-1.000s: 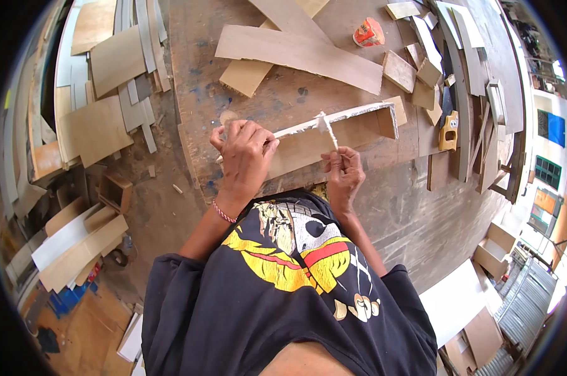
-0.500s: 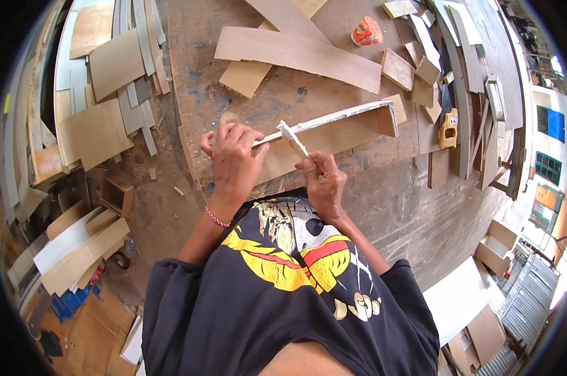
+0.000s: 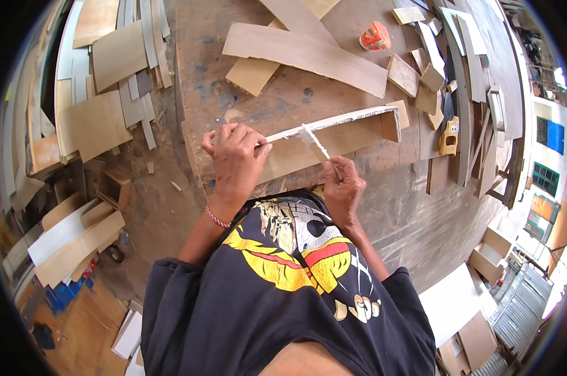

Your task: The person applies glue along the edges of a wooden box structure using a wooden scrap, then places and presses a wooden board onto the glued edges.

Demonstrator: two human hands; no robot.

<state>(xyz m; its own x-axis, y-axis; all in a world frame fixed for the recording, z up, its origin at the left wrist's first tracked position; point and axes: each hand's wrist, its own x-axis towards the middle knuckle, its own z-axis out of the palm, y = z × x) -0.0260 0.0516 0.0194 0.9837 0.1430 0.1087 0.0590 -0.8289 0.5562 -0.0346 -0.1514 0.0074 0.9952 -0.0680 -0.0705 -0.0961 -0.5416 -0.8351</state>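
Observation:
An open wooden frame (image 3: 352, 135) lies on the workbench in front of me, its upper edge smeared with white paste. My left hand (image 3: 236, 153) grips the frame's left end, fingers bent over it. Between the thumb and fingers of my right hand (image 3: 344, 186) is a thin stick (image 3: 316, 141) coated in white, its far tip at the pasted edge. A red and white cup (image 3: 375, 36) stands further back on the bench.
Long boards (image 3: 305, 57) lie crossed behind the frame. Wood offcuts (image 3: 403, 76) and a yellow-handled saw (image 3: 449, 136) are at the right of the workbench (image 3: 202, 81). Stacked panels (image 3: 98, 125) stand at the left, and a white sheet (image 3: 450, 294) lies at lower right.
My right hand and the stick moved left along the edge, then slightly back right. My left hand shifted a little but stays on the frame's left end.

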